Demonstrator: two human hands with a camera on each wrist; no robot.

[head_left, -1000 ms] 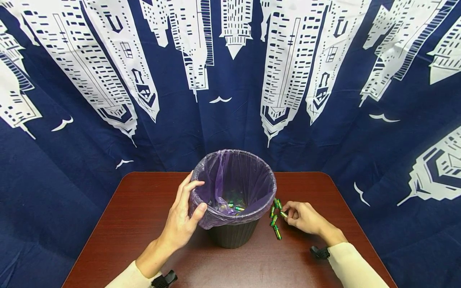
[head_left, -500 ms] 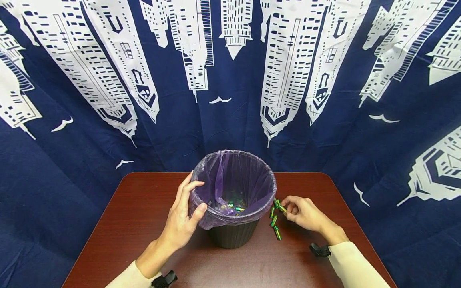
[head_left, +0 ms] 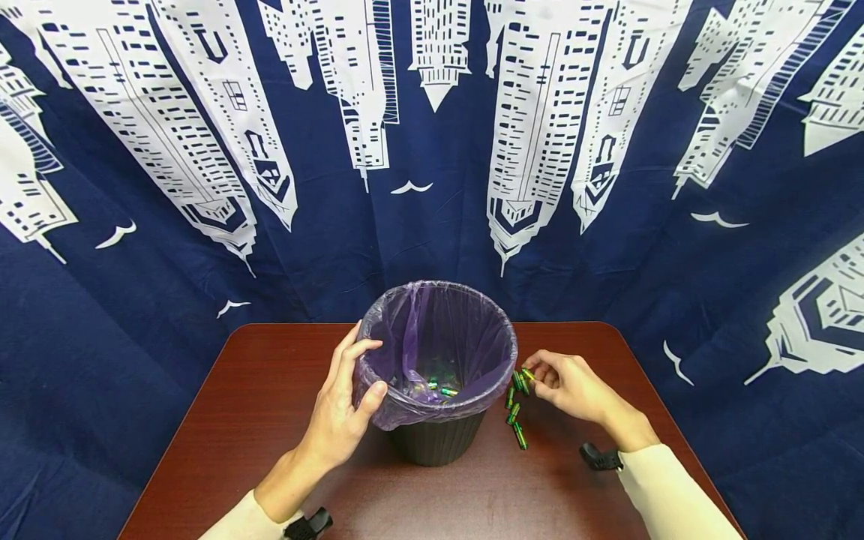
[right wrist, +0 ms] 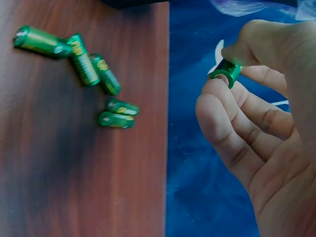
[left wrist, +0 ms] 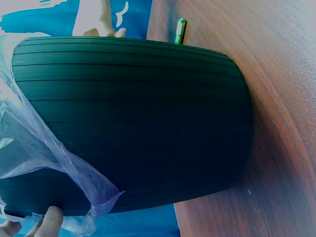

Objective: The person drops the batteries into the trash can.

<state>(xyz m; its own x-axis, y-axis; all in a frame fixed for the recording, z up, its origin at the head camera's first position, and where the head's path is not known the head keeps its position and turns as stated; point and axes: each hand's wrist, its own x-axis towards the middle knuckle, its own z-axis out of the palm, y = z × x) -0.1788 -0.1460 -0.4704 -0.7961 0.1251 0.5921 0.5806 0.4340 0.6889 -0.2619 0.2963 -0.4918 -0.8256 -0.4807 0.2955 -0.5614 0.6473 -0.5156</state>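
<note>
- A green battery (right wrist: 230, 70) is being pinched by the right hand (head_left: 574, 386), right of the bin (head_left: 437, 442).
- The bin is being gripped at its left rim by the left hand (head_left: 340, 416), well apart from the other.
- Five loose batteries (right wrist: 84, 60) are being borne by the table (right wrist: 98, 187).
- The battery is being judged light, rigid and smooth; a mid-barrel pinch is being advised.
- The liner (head_left: 462, 337) is being judged soft and slippery.

Head: downward — wrists: close, perhaps sharing one battery (left wrist: 180, 31)
</note>
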